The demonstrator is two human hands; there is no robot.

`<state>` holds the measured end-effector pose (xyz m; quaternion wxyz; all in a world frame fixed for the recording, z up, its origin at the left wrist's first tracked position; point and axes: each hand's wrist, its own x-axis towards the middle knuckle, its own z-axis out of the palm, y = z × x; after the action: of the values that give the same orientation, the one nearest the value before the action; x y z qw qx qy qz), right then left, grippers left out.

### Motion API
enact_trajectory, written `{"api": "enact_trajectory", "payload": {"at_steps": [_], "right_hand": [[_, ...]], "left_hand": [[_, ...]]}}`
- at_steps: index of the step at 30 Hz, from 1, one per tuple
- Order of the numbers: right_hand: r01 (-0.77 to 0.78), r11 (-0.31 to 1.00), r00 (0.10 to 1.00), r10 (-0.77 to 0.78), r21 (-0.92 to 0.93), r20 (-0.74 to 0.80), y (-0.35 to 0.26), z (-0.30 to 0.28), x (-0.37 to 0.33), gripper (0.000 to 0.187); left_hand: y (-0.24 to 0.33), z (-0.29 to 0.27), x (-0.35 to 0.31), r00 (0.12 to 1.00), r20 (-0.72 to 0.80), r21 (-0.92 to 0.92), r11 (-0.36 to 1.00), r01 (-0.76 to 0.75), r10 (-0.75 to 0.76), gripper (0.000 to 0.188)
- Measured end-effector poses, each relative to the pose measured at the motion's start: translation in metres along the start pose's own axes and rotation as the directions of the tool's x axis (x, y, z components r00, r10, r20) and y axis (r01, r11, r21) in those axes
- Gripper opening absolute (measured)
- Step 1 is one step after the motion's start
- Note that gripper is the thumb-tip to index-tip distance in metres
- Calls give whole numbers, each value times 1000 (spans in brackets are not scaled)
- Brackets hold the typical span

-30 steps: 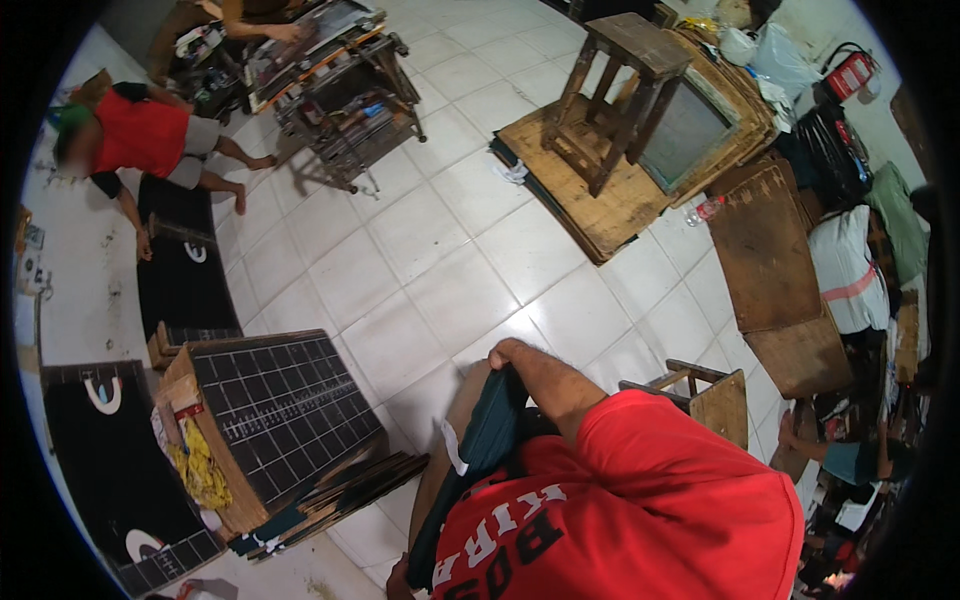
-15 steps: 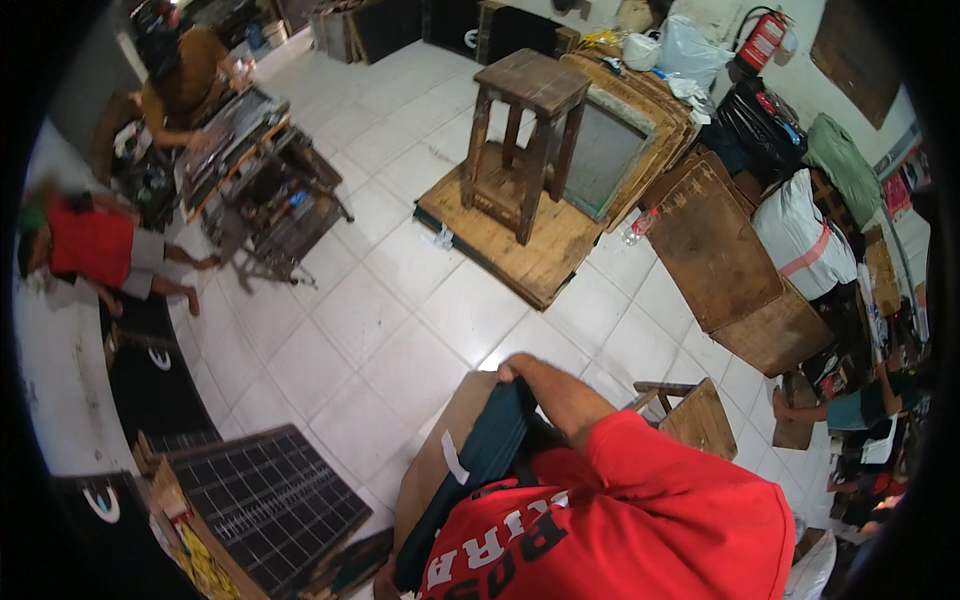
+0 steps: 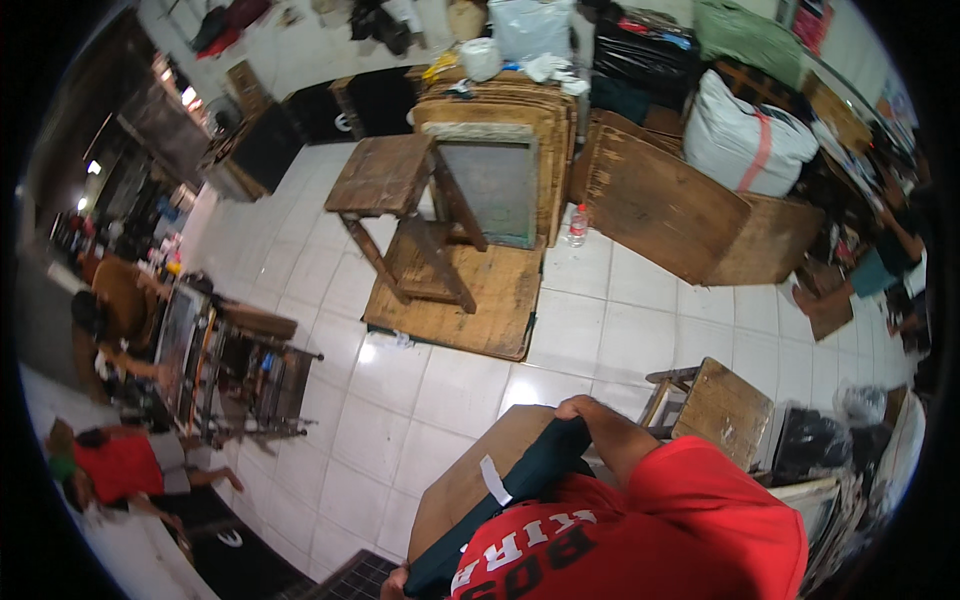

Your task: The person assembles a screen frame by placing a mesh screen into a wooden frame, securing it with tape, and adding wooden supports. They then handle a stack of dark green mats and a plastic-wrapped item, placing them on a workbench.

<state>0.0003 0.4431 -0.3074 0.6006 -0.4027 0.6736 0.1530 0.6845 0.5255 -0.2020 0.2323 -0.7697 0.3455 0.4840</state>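
Held against the front of my red shirt is a wide brown board (image 3: 462, 472), with dark green cloth (image 3: 540, 462) along the side nearest me. A short white strip (image 3: 494, 480) lies across both. My right hand (image 3: 574, 407) grips the far right corner, its fingers curled over the edge. At the near left corner my left hand (image 3: 395, 582) closes on the cloth and board; only part of it shows at the bottom of the picture. Board and cloth are tilted, and my body hides their near side.
Ahead, a wooden stool (image 3: 378, 175) stands on a low wooden platform (image 3: 500, 300), before stacked boards (image 3: 560, 130). A bottle (image 3: 578, 226) and leaning brown panels (image 3: 660, 200) are to the right. A low wooden stool (image 3: 722, 410) stands near my right arm. Two people work at left beside a cart (image 3: 265, 370).
My view has turned rightward, so the stool and platform now appear farther left. The black gridded panel has mostly left the lower left. Both hands keep hold of the board and cloth.
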Motion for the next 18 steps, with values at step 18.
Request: {"api": "enact_trajectory", "payload": {"at_steps": [18], "right_hand": [[-65,397,855,495,916,-154,51,362,-103,54]], "left_hand": [[490,-133,93,905,259,900,255,-353,338,85]]}}
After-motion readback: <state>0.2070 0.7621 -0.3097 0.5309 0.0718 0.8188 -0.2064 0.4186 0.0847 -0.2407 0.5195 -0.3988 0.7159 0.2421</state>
